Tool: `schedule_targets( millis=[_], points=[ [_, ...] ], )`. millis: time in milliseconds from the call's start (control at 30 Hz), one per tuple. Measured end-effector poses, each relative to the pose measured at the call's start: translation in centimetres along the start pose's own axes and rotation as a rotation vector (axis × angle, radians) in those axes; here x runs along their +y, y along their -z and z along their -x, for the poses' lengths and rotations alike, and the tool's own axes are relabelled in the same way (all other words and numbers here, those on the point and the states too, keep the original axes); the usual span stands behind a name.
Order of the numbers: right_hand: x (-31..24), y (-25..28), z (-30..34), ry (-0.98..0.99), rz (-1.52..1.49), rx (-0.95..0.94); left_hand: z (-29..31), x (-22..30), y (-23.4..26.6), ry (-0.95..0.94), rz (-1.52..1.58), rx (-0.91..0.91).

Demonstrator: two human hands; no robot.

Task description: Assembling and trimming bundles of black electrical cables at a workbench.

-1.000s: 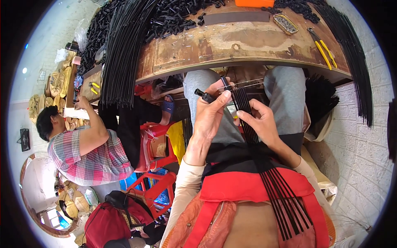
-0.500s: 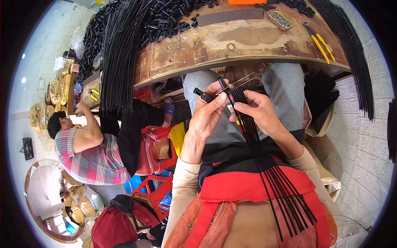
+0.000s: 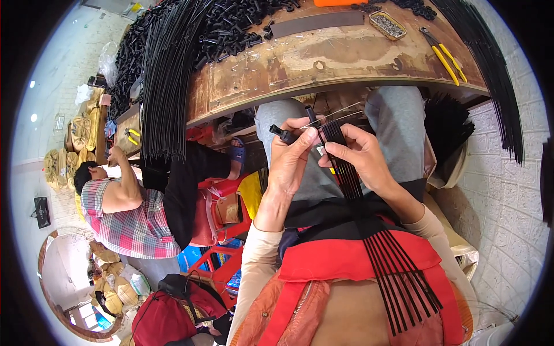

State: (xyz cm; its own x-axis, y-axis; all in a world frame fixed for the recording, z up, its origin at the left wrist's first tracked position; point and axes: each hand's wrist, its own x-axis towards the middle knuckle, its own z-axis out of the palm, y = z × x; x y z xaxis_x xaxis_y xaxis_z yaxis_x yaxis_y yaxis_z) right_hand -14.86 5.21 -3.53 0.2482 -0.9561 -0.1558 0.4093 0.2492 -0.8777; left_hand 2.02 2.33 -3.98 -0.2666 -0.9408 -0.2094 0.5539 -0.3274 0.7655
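Note:
My left hand [image 3: 287, 164] is closed around a black plastic tube-shaped piece [image 3: 281, 134], whose flared end sticks out to the left; a second black tube end [image 3: 311, 113] rises above the fingers. Opposite it, my right hand [image 3: 365, 155] pinches a row of thin black rods [image 3: 345, 176] near their upper ends. Those rods run down over my lap and fan out across the red apron [image 3: 306, 262]. Thin metal wires [image 3: 346, 110] slant up to the right from between the hands. My fingers hide where wires, rods and tube meet.
Ahead is a wooden workbench [image 3: 323, 75] with a heap of black plastic parts [image 3: 234, 32], a tray of small metal pieces [image 3: 388, 25] and yellow-handled pliers [image 3: 443, 57]. Black rod bundles [image 3: 167, 92] hang over its edge. A person [image 3: 130, 213] sits at left, near a red backpack [image 3: 173, 317].
The wires now reach slightly farther up and right. Both hands keep nearly the same grip and place, and the whole view has shifted a little.

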Motion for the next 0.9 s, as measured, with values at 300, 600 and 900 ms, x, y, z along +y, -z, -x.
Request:
schedule_targets(
  millis=[300,600,900],
  points=[
    [-0.5,-0.1,0.0,-0.004,0.063,0.016,0.4,-0.5,-0.8,-0.060,0.043,0.055],
    [0.4,-0.4,0.6,0.012,-0.035,0.080,0.3,-0.5,-0.7,-0.019,0.132,0.009],
    [0.2,-0.4,0.4,0.015,0.012,0.068,0.3,-0.8,-0.4,0.031,0.145,0.046]
  ],
)
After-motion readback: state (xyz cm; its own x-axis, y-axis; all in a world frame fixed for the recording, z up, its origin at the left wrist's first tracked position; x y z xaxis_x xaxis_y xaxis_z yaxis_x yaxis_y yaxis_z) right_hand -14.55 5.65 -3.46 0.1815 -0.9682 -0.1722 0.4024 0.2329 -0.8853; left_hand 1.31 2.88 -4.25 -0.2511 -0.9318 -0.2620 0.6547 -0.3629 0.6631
